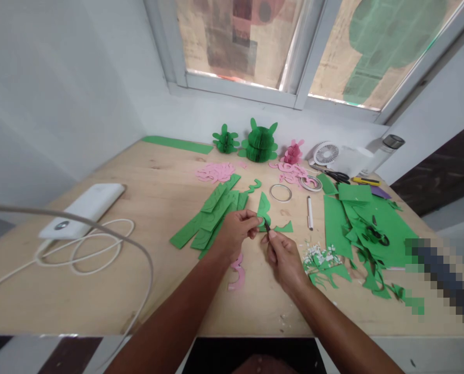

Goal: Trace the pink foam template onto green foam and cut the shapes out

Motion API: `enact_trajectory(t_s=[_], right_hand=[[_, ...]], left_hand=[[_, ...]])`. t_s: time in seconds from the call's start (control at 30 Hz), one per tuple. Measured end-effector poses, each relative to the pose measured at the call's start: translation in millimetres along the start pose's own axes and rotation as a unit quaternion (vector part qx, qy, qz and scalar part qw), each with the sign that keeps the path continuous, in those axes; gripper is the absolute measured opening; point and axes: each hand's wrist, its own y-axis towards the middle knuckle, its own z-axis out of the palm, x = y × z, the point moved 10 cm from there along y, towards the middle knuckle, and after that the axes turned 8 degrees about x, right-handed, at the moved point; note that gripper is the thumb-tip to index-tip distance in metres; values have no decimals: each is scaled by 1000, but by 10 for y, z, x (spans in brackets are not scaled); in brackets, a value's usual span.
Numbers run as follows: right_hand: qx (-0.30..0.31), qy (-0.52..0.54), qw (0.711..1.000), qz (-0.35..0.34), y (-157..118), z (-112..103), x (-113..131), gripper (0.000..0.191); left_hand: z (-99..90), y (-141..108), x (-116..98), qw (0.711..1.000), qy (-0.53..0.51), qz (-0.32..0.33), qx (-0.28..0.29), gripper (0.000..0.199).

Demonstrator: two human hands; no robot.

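Over the middle of the table my left hand [241, 228] pinches a green paper cutout [262, 205] with a wavy, scalloped edge. My right hand [283, 257] is closed on a slim black tool [267, 225], whose tip meets the lower part of that cutout. Fingers hide most of the tool, so its kind cannot be made out. Green paper strips [212, 215] with drawn curves lie left of my hands. A green offcut [284, 227] rests just behind my right hand. Partly under my left wrist is a curved pink paper piece [236, 278].
Pink cutouts [215, 172], a tape ring [281, 193] and a white marker [310, 213] lie around. Paper figures [259, 143] line the wall beside a small fan [326, 154] and a bottle [383, 153]. Green sheets and scraps [333, 228] cover the right; a power bank [84, 210] sits left.
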Motion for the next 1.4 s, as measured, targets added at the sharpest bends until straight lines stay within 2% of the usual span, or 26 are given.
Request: enact_trajectory(t_s=[0.67,1.4], right_hand=[[-9,4,1000,-2,3,-15,-2,48],[-7,-10,1000,-1,-1,-13,-4,48]], left_hand=[[50,-19,15,1000,19,2,21,19],[49,-21,10,1000,21,5,20,17]])
